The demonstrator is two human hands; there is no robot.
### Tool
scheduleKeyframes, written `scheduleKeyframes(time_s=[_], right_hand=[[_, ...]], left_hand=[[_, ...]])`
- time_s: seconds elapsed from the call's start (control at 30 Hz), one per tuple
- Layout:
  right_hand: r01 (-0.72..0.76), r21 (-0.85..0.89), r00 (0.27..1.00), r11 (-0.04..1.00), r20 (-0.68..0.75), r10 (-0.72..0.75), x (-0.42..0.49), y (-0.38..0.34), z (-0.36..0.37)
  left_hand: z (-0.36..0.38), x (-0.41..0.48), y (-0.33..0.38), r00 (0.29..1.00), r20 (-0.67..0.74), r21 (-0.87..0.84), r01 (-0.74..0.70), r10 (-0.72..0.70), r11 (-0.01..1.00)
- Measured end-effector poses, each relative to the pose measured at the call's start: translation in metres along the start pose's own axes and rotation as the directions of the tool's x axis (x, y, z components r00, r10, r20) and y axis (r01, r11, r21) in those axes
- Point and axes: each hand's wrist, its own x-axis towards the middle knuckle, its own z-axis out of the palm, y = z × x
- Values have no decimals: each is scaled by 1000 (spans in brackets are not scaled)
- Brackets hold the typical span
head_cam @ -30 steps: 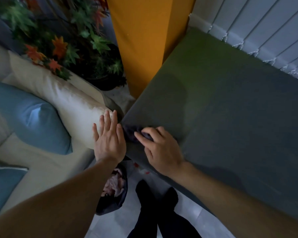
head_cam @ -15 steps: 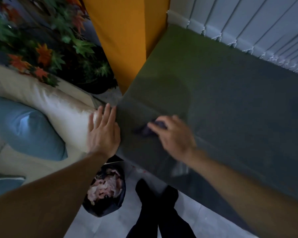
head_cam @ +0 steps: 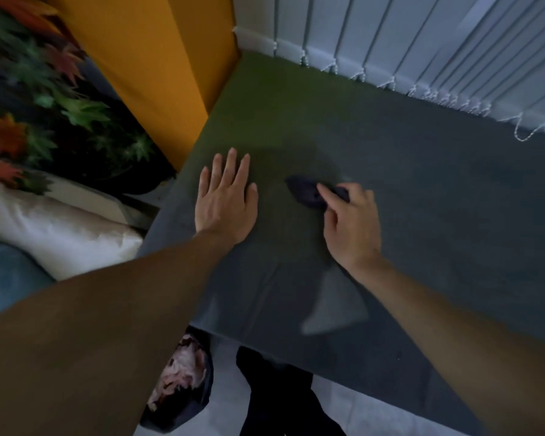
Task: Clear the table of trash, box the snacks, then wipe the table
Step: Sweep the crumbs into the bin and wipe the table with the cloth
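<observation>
The left hand [head_cam: 225,202] lies flat on the dark surface [head_cam: 422,190] near its left edge, fingers straight. To its right, the right hand [head_cam: 351,229] grips a dark cloth [head_cam: 306,193], fingers curled over it, pressing it to the surface. A filled trash bag [head_cam: 183,385] sits on the floor below.

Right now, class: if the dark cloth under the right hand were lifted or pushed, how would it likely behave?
The cloth looks bunched under the right hand, so probably floppy, drooping if lifted. Crumpled small, it is likely light. Lying low on the table, it should slide, not roll.
</observation>
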Motion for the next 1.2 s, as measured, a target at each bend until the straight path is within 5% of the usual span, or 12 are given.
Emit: scheduleKeyframes(time_s=[0.23, 0.33, 0.43, 0.5, 0.57, 0.63, 0.7, 0.83, 0.93, 1.07, 1.13, 1.2], right_hand=[[451, 4, 882, 892, 148, -447, 0, 23, -5], [128, -110, 992, 986, 9, -128, 53, 36, 4], [-170, -57, 985, 984, -46, 167, 75, 14, 8], [10, 7, 1000, 1000, 8, -10, 62, -4, 13], [288, 63, 950, 956, 110, -293, 53, -3, 15], [406, 41, 905, 913, 123, -408, 80, 13, 17], [299, -57, 954, 952, 47, -297, 120, 29, 22], [-177, -66, 984, 982, -30, 175, 172, 28, 30], [31, -24, 1000, 999, -4, -31, 156, 6, 35], [403, 10, 908, 915, 122, -401, 166, 28, 34], [272, -69, 962, 960, 54, -269, 196, 46, 35], [-55, -70, 998, 996, -34, 53, 222, 54, 35]], left_hand=[[18, 14, 20, 998, 7, 81, 66, -67, 994], [18, 15, 21, 998, 9, 108, 66, -67, 992], [19, 17, 21, 998, 11, 121, 63, -65, 991], [20, 17, 21, 998, 0, 124, 66, -67, 990], [20, 17, 21, 998, -12, 129, 67, -66, 989], [20, 17, 21, 997, -16, 131, 71, -70, 989], [20, 17, 21, 997, 8, 124, 77, -78, 989], [17, 18, 21, 997, 30, 124, 72, -76, 990], [15, 19, 22, 997, 31, 131, 67, -72, 989], [14, 18, 22, 996, 38, 137, 70, -75, 988], [14, 18, 22, 996, 44, 133, 67, -73, 989], [14, 18, 22, 996, 54, 130, 68, -75, 989]])
